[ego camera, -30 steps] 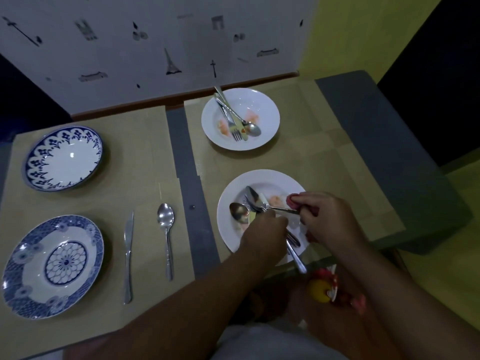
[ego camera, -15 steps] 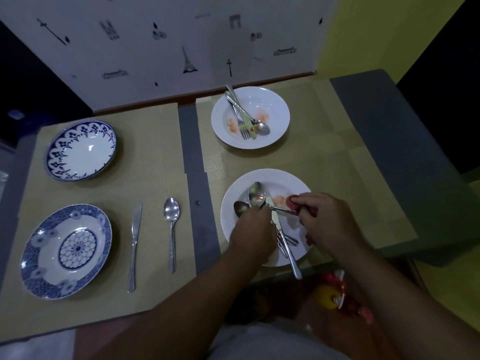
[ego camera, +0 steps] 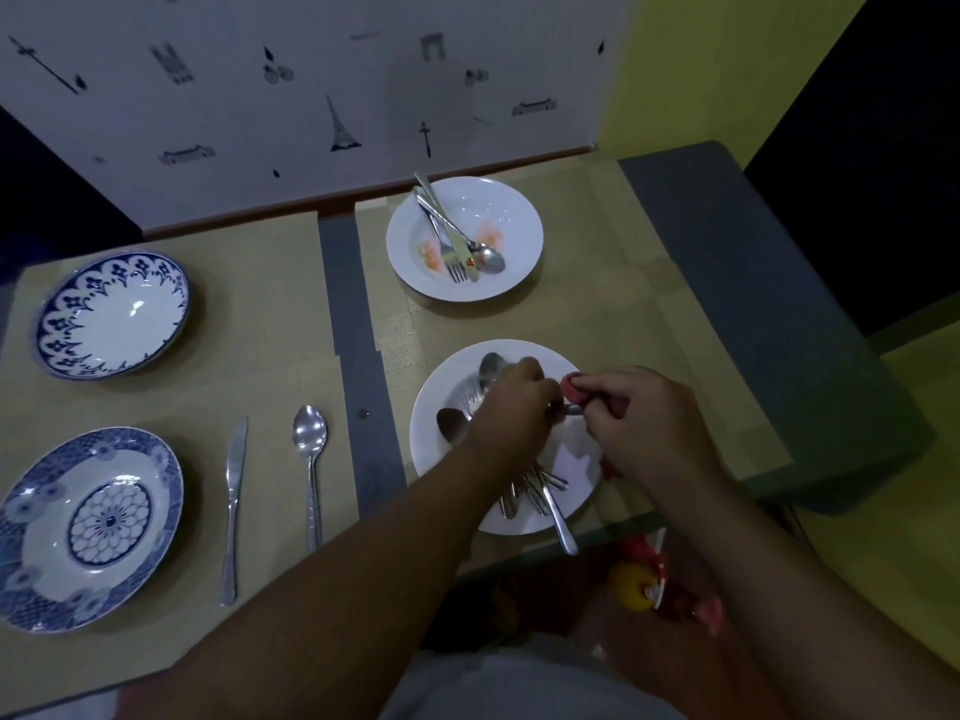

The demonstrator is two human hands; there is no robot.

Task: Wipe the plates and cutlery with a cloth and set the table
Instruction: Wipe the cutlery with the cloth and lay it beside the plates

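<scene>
A home dining corner, shown by a table (ego camera: 727, 262) covered with woven placemats (ego camera: 597, 241), patterned blue-and-white plates (ego camera: 111, 314) laid at its left side, a knife (ego camera: 234, 506) and spoon (ego camera: 310, 459) set out beside them, landmark-printed wallpaper (ego camera: 311, 96) behind the table, a yellow wall (ego camera: 691, 59) at its far right.

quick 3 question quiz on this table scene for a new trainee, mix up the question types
1. True or false: the knife lies between the near blue-patterned plate and the lone spoon.
2. Which hand holds the red cloth? A) left B) right C) neither
3. Fill in: the far white plate holds a fork, a knife and a ____.

Key: 1. True. 2. B, the right hand grips it, while the left hand is over the cutlery on the near white plate. 3. Spoon.
</scene>
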